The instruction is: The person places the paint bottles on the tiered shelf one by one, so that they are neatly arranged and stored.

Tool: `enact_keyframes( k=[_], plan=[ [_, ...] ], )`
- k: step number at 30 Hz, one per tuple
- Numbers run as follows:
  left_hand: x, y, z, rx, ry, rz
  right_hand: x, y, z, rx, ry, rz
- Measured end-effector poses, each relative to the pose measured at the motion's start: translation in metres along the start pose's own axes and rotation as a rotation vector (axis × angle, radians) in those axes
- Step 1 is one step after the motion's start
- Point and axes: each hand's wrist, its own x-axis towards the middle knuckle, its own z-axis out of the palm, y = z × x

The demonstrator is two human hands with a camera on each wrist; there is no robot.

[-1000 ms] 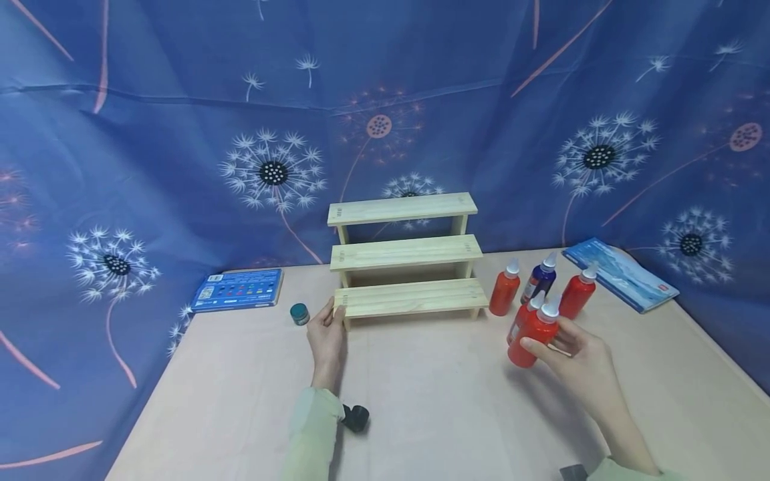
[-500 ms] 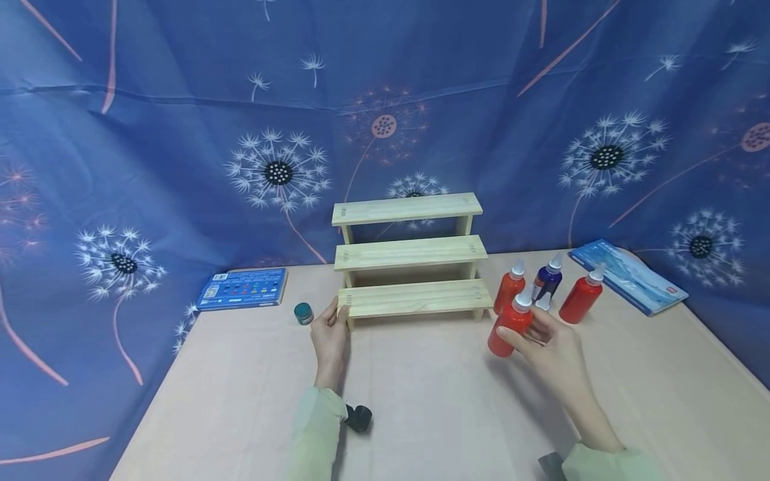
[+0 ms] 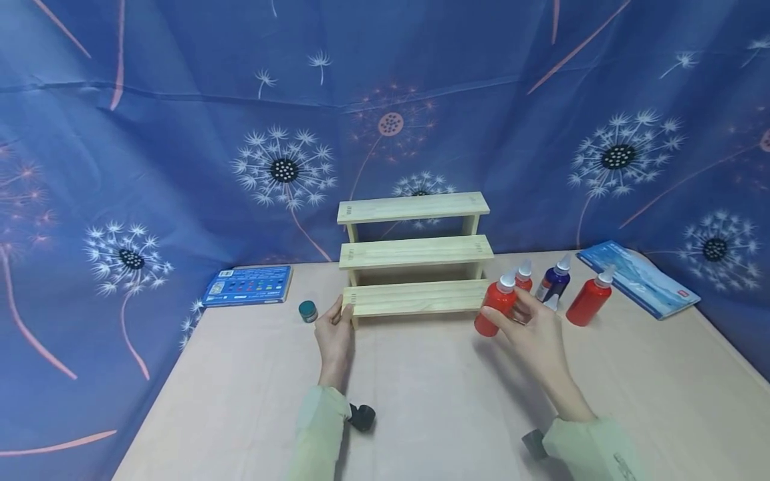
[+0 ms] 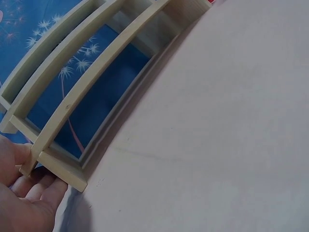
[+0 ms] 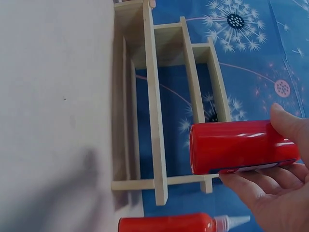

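Note:
A three-tier wooden display rack [image 3: 416, 252] stands by the cloth backdrop. My left hand [image 3: 334, 344] pinches the left end of its lowest step; the left wrist view shows the thumb over the board [image 4: 67, 106] and the fingers beneath. My right hand [image 3: 540, 344] grips a red squeeze bottle [image 3: 494, 312] with a whitish nozzle, slightly tilted, before the rack's right end. In the right wrist view, the held bottle [image 5: 241, 145] is off the table. Behind it stands an orange-red bottle [image 3: 524, 276], partly hidden. A blue-purple bottle [image 3: 552, 287] and another red bottle [image 3: 588, 304] are further right.
Another nozzle [image 3: 552, 302] shows behind my right hand, its bottle hidden. A small teal-lidded jar [image 3: 308, 311] sits left of the rack. One blue book [image 3: 248, 285] lies at the back left, another pale-blue book [image 3: 640, 279] at the back right.
My right hand has carried the red bottle leftward and away from me, from the bottle group to the rack's right end. The left hand keeps its hold on the rack; the view has shifted slightly.

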Motion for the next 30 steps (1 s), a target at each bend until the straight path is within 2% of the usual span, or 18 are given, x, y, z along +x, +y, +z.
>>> enact_keyframes(
  k=[7, 14, 19, 25, 30],
  plan=[
    [0.000, 0.002, 0.001, -0.005, 0.005, 0.002, 0.014, -0.011, 0.008, 0.019, -0.026, -0.023],
    [0.001, 0.002, 0.001, -0.014, 0.019, 0.019, 0.032, -0.020, 0.017, 0.043, -0.011, -0.075],
    [0.001, 0.001, 0.001, -0.010, 0.027, 0.040, 0.044, -0.025, 0.022, 0.058, -0.034, -0.069],
    [0.000, 0.001, 0.001, -0.009, 0.016, 0.013, 0.060, -0.032, 0.024, 0.062, -0.049, -0.055],
    [-0.001, 0.001, 0.001, -0.009, 0.013, 0.016, 0.073, -0.037, 0.026, 0.090, -0.041, -0.094]
  ],
)
